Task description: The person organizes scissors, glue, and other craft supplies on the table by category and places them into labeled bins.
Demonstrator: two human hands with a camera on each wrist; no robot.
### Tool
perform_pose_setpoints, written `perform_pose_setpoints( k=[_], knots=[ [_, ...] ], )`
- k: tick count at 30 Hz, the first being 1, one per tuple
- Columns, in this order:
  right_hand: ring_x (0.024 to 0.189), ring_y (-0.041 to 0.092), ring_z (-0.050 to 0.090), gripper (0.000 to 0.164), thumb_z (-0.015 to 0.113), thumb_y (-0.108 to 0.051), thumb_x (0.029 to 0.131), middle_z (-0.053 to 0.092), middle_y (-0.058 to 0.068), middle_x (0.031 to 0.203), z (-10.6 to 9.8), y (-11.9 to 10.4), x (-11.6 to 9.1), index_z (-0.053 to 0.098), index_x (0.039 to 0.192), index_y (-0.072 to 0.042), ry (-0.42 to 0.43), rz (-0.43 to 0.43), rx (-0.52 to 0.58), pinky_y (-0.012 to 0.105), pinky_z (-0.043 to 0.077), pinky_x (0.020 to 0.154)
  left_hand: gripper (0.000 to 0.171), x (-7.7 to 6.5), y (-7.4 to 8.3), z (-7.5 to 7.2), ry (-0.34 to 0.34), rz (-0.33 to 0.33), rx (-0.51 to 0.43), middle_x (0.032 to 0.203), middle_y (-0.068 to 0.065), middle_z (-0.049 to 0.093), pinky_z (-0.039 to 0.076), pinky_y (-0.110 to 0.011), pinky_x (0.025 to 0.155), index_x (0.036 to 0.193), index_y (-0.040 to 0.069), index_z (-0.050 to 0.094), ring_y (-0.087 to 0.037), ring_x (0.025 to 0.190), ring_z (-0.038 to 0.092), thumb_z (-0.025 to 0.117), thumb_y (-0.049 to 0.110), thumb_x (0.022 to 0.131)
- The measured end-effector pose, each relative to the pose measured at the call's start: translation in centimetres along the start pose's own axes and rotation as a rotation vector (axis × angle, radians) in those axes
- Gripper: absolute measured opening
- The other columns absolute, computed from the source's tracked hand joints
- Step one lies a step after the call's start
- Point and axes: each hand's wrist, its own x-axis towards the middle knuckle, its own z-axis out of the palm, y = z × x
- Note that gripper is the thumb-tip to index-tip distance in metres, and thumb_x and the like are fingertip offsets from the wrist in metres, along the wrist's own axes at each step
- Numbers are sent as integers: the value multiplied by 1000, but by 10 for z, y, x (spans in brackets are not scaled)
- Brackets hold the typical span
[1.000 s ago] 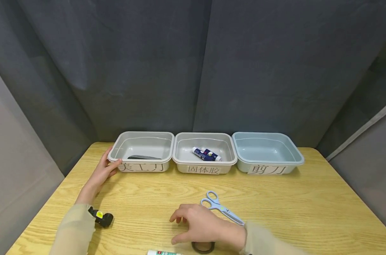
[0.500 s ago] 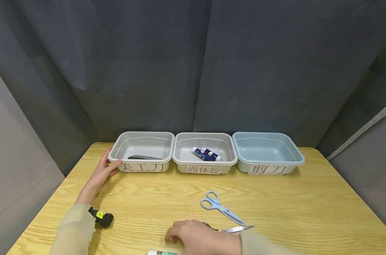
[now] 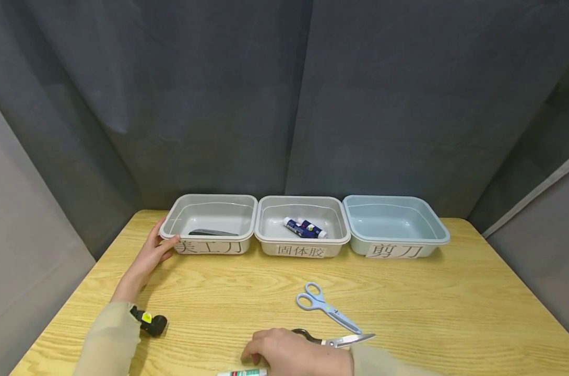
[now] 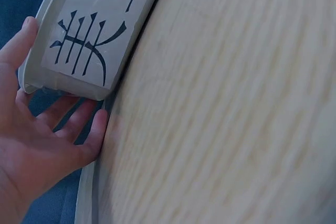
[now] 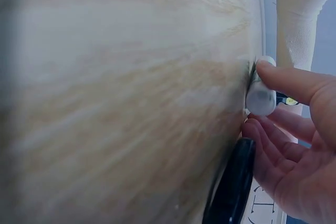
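My left hand [image 3: 148,256] rests on the left corner of the left grey bin [image 3: 209,216], thumb at its front rim and fingers along its side. Low in the head view, my right hand [image 3: 294,352] is at a white glue stick [image 3: 243,373] with a green and red label. The right wrist view has the thumb on this stick [image 5: 261,98], with the fingers on its other side. Just beyond these fingers lie black-handled scissors [image 3: 343,341], their handle partly hidden by the hand. Light blue scissors [image 3: 329,308] lie farther up the table.
Dark slim tools [image 3: 213,232] lie in the left bin. The middle grey bin [image 3: 265,230] holds blue glue sticks [image 3: 305,228]. A light blue bin [image 3: 397,216] stands at right. All bear paper labels on the wooden table [image 3: 218,287], before a dark curtain [image 3: 218,104].
My right hand has moved down toward the glue stick, uncovering the blades of the black-handled scissors. The glue stick has turned slightly. My left hand has stayed at the bin.
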Motion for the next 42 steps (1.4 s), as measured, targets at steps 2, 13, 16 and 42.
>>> perform_pose_setpoints(
  k=[2, 13, 16, 42],
  knots=[
    [82, -10, 49, 26, 64, -31, 84, 61, -17, 93, 0, 0, 0, 65, 107, -19, 0, -17, 8, 7, 39, 71, 79, -3, 4, 2, -3, -1, 0, 150, -19, 5, 23, -57, 103, 147, 22, -6, -38, 133, 17, 52, 28, 93],
    [69, -8, 45, 23, 70, -22, 79, 55, -14, 84, -12, 3, -2, 67, 101, -20, 123, -23, -32, 5, 36, 59, 80, 4, -5, -1, 10, -6, 21, 151, -17, 6, 25, -56, 102, 147, 25, -5, -36, 133, 19, 53, 32, 92],
    [68, -6, 45, 22, 70, -21, 78, 57, -12, 85, -18, 7, -2, 67, 100, -19, 175, -23, -56, 5, 36, 59, 80, -1, 3, 2, 13, -13, 19, 150, -18, 6, 24, -57, 103, 147, 22, -5, -36, 133, 18, 53, 29, 92],
    [70, 12, 59, 23, 74, -9, 74, 65, 0, 82, -88, 70, 3, 66, 95, -8, 531, 175, -23, 22, 49, 62, 83, 15, -22, -7, 9, 29, 37, 151, -15, 9, 28, -54, 102, 147, 25, -4, -35, 132, 22, 54, 39, 90]
  ],
)
